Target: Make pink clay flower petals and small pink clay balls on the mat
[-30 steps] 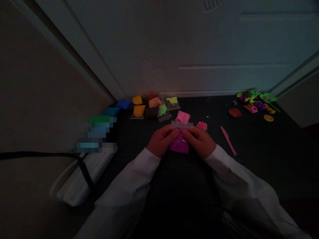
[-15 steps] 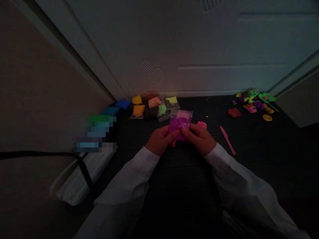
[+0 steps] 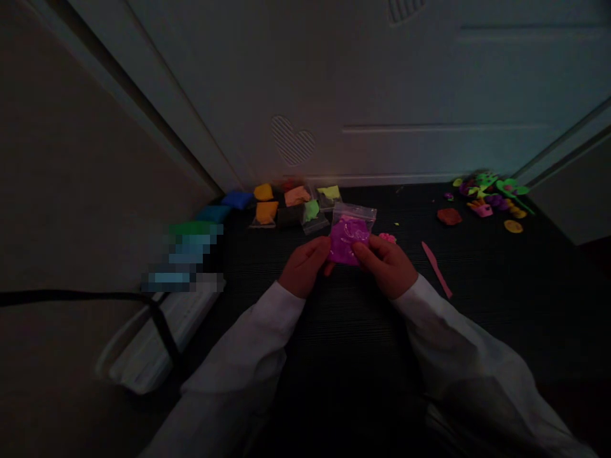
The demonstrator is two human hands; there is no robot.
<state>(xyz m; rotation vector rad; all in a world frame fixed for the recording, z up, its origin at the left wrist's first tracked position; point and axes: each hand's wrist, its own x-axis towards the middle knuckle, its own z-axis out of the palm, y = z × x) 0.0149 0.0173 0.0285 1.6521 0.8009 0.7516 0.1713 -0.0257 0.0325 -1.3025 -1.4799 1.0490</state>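
A small clear zip bag of purple modelling clay [image 3: 349, 240] is held up over the dark table. My right hand [image 3: 389, 264] pinches it from the right, thumb pressed on the front. On the other side, my left hand [image 3: 304, 266] is closed at the bag's left edge, with its thumb beside the edge and a fingertip showing below; its other fingers are mostly hidden. A pink clay piece [image 3: 387, 238] with a bumpy surface lies just behind my right hand. Further right is a pink plastic knife [image 3: 436, 270].
Bags of coloured clay, including an orange one [image 3: 266, 212] and a green one [image 3: 312, 211], line the back left. A white tray [image 3: 143, 366] stands at the left. Clay shapes, a reddish-brown lump [image 3: 449, 217] and a yellow disc [image 3: 513, 226] lie at the back right.
The bag has shifted slightly right and up and turned a little. My left thumb has slid from the bag's front to its left edge. My right thumb still presses the front.
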